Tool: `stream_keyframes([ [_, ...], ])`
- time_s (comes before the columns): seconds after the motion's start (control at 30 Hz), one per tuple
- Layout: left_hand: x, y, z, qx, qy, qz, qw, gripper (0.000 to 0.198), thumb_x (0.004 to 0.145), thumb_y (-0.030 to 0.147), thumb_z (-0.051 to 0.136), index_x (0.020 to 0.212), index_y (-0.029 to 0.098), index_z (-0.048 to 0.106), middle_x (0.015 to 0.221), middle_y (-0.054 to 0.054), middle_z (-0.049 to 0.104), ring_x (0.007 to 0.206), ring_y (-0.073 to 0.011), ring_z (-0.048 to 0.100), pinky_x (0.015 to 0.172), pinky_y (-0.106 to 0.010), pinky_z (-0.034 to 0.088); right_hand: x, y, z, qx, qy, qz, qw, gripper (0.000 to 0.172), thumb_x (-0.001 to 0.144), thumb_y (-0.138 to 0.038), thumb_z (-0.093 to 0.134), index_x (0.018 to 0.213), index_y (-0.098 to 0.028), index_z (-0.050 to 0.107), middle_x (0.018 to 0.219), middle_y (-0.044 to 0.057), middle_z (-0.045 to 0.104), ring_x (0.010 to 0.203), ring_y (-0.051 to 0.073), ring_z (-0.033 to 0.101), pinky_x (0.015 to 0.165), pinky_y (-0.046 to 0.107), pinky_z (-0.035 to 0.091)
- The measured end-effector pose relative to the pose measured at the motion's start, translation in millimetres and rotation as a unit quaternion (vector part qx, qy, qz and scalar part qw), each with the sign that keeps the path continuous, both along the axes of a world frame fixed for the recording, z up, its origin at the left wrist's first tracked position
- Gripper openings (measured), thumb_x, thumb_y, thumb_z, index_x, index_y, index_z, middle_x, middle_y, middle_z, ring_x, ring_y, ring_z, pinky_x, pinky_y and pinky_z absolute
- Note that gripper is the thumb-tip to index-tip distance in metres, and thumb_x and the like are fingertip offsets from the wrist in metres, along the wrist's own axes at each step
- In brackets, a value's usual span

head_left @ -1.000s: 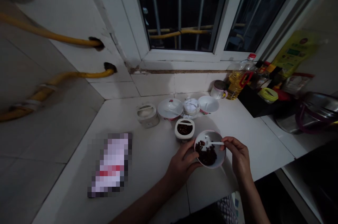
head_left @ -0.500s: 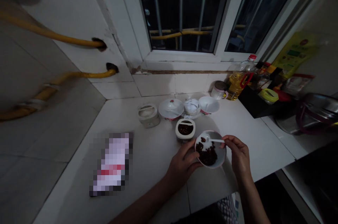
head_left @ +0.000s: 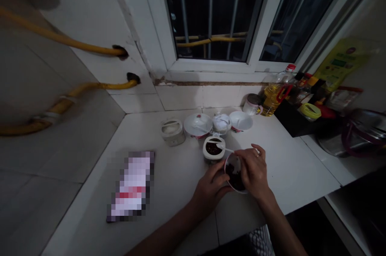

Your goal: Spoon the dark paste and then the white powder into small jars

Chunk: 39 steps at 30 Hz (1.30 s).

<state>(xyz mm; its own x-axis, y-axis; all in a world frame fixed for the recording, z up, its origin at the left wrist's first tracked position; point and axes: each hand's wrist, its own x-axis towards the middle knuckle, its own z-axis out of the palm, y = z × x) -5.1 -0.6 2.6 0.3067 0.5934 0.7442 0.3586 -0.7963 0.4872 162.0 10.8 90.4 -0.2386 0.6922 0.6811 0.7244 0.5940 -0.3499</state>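
The left hand (head_left: 211, 181) clasps a round white bowl (head_left: 234, 162) from its left; the right hand (head_left: 254, 169) pinches a slim white spoon (head_left: 228, 150) by its handle

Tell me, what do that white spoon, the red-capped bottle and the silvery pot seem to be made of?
The white spoon in the right hand: probably smooth plastic, being thin and evenly white.
The red-capped bottle: clear, glossy plastic or possibly glass; yellow liquid shows through.
The silvery pot: likely polished metal, judging by its bright reflections.
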Motion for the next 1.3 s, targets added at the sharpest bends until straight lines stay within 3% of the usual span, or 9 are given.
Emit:
stream_keyframes([
  [0.13,0,0,2.6,0.004,0.001,-0.012,1.000,0.021,0.090,0.029,0.059,0.107,0.017,0.055,0.130,-0.018,0.051,0.118,-0.0245,0.056,0.090,-0.039,0.055,20,-13,1.9,0.033,0.073,-0.041,0.996,0.024,0.086,-0.008,0.048,0.100,-0.023,0.060,0.076,0.001,0.070,0.068,0.017,0.062,0.093,0.047,0.041],
  [0.3,0,1,4.5,0.024,0.003,-0.009,1.000,0.021,0.091,0.030,0.058,0.106,0.015,0.055,0.129,-0.019,0.051,0.117,-0.0244,0.056,0.089,-0.038,0.055,46,-25,-9.0,-0.040,0.056,-0.036,0.997,0.017,0.088,-0.011,0.050,0.097,-0.023,0.059,0.069,-0.002,0.067,0.067,0.017,0.062,0.091,0.045,0.043],
  [0.43,0,0,5.5,0.028,0.010,0.005,1.000,0.020,0.091,0.030,0.058,0.104,0.016,0.055,0.128,-0.017,0.052,0.116,-0.0245,0.057,0.089,-0.038,0.056,44,-27,-17.9,-0.085,0.017,-0.025,0.996,0.015,0.090,-0.015,0.046,0.093,-0.022,0.059,0.072,0.000,0.067,0.064,0.016,0.061,0.093,0.047,0.040],
  [0.57,-1,-1,5.2,0.013,0.011,-0.009,1.000,0.019,0.091,0.029,0.058,0.106,0.018,0.054,0.130,-0.017,0.051,0.116,-0.0245,0.057,0.088,-0.038,0.056,34,-29,-21.6,-0.156,0.078,0.002,0.985,0.016,0.092,-0.021,0.045,0.091,-0.023,0.060,0.068,-0.001,0.067,0.065,0.017,0.061,0.095,0.046,0.038],
  [0.7,-2,0,3.0,0.013,0.018,-0.005,1.000,0.020,0.091,0.030,0.057,0.107,0.018,0.054,0.130,-0.018,0.050,0.117,-0.0257,0.057,0.088,-0.040,0.056,30,-31,-22.6,-0.234,0.196,-0.042,0.951,0.017,0.089,-0.030,0.051,0.081,-0.023,0.064,0.062,-0.001,0.067,0.070,0.020,0.062,0.093,0.043,0.040],
  [0.9,0,0,2.1,0.032,0.014,0.002,0.999,0.018,0.091,0.029,0.058,0.102,0.016,0.055,0.130,-0.018,0.050,0.117,-0.0251,0.056,0.088,-0.038,0.056,35,-32,-20.1,-0.321,0.366,-0.069,0.871,0.023,0.081,-0.040,0.058,0.077,-0.019,0.065,0.059,0.002,0.066,0.059,0.019,0.060,0.063,0.032,0.048],
  [1.03,0,-1,2.4,0.027,0.018,0.006,0.999,0.020,0.091,0.031,0.058,0.104,0.017,0.056,0.129,-0.017,0.051,0.117,-0.0252,0.056,0.088,-0.039,0.056,45,-31,-19.1,-0.273,0.277,-0.114,0.914,0.022,0.082,-0.040,0.057,0.077,-0.021,0.066,0.062,0.003,0.067,0.070,0.022,0.062,0.081,0.040,0.046],
  [1.13,0,-1,1.9,0.028,0.013,0.000,1.000,0.020,0.090,0.030,0.058,0.106,0.018,0.056,0.130,-0.017,0.051,0.118,-0.0254,0.055,0.089,-0.039,0.056,46,-32,-18.1,-0.246,0.161,-0.087,0.952,0.017,0.085,-0.034,0.055,0.080,-0.024,0.067,0.064,0.000,0.069,0.075,0.022,0.062,0.102,0.048,0.032],
  [1.3,-1,-1,0.4,0.020,0.016,-0.004,1.000,0.022,0.090,0.029,0.060,0.108,0.019,0.055,0.132,-0.016,0.050,0.118,-0.0251,0.055,0.089,-0.040,0.055,34,-34,-17.1,-0.283,0.196,-0.043,0.938,0.019,0.087,-0.035,0.053,0.079,-0.024,0.067,0.061,-0.002,0.068,0.070,0.020,0.062,0.106,0.048,0.029],
])
